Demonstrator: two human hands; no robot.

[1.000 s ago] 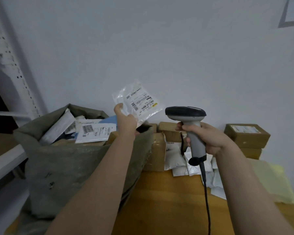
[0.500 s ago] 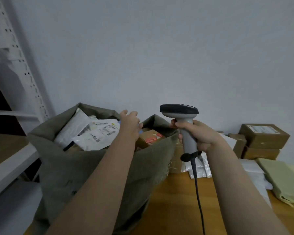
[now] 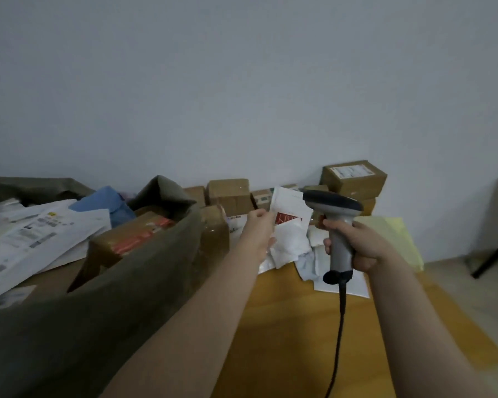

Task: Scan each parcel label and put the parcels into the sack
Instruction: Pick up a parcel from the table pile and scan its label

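Now at pick-up for scan: white parcel [image 3: 292, 206] with red patch, held up over the mailer pile [image 3: 289, 248] at the table's [image 3: 285, 326] back edge, pinched by its left edge in left hand [image 3: 256, 234]. Just right of it, scanner [image 3: 332, 206], gripped in right hand [image 3: 360, 245], fingers curled round handle. Label not legible. Next, probably: face label to scanner head, trigger, then carry left into sack [image 3: 167, 193], well filled.

Plain grey wall [image 3: 242, 81] — wooden table [image 3: 285, 326].

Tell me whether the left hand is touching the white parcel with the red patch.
Touching: the head view shows the left hand pinching the left edge of the white parcel.
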